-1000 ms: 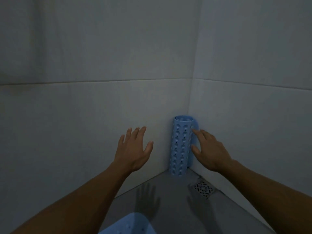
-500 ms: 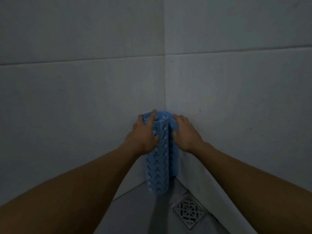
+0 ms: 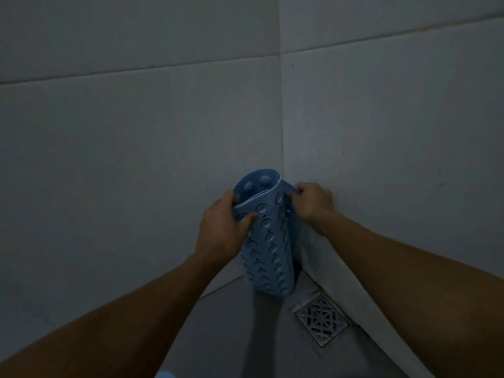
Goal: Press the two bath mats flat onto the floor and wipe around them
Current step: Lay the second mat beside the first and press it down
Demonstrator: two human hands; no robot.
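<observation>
In the head view, a rolled blue bath mat [image 3: 268,241] stands upright in the far corner where two grey tiled walls [image 3: 136,159] meet, its lower end on or just above the grey floor [image 3: 231,323]; the dim light does not let me tell which. Round suction cups and small holes dot its outer face, and the roll gapes open at the top, showing more cups inside. The left hand [image 3: 222,229] is closed around the left side of the roll near its top, fingers curled over the upper edge and the thumb pressed on the outer layer. The right hand [image 3: 313,201] is closed on the right upper edge of the mat, fingers pinching the loose flap against the right wall side. Both bare forearms reach in from the near corners of the picture. A square metal floor drain [image 3: 321,320] with a lattice grate sits in the floor just right of and nearer than the mat's lower end, close to the base of the right wall. A small pale blue patch shows at the near bottom edge, too little to identify.
</observation>
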